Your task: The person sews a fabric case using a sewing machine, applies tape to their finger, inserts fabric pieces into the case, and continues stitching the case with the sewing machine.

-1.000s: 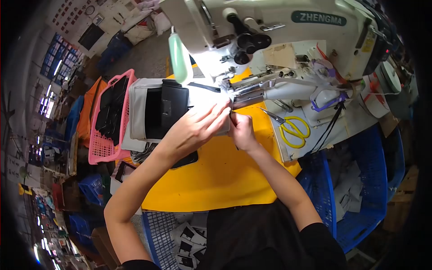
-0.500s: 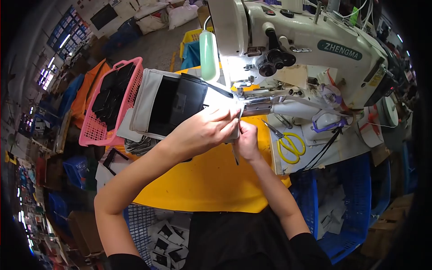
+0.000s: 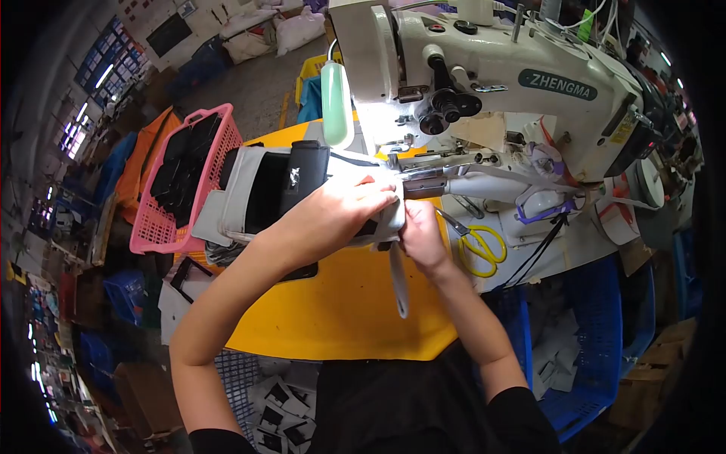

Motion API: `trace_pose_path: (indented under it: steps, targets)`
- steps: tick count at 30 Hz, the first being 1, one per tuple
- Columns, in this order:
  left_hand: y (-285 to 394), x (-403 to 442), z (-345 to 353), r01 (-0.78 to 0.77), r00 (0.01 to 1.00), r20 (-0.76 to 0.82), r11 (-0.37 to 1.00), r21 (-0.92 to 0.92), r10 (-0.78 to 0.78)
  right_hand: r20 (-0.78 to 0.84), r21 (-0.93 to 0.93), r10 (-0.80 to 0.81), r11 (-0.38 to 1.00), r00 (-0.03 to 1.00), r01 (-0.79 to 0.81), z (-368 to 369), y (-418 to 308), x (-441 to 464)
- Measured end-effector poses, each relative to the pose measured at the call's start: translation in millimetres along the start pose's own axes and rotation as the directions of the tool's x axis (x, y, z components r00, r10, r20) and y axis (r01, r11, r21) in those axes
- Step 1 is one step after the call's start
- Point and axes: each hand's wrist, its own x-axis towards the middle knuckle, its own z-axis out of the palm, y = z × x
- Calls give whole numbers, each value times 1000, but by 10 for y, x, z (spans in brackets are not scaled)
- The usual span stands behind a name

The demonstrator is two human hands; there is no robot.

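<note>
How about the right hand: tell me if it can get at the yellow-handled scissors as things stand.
Probably yes: the yellow-handled scissors lie on the tabletop just beside the right hand, with nothing visible between them. It would likely have to let go of the pale and black piece first.

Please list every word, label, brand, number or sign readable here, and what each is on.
"ZHENGMA": on the green nameplate of the sewing machine.
Yellow label on the machine's end: too small to read.
Dark board on the far wall: too blurred to tell.
</note>
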Motion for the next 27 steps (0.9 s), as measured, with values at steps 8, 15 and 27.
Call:
trace_pose_path:
  steps: [8,15,27]
  targets:
    - [232,39,-225,137,991,27,981,-137,-134,79,-367,264,904,961,-218,-263,-320,127]
    - [433,-201,-4,201,974,-113,979,20,-197,-68,-590,5,806,998,-44,-161,-371,-156]
    - [370,19,-68,149,984,-100,989,19,-146,-116,-406,-101,913,988,46,-145,-354,-229]
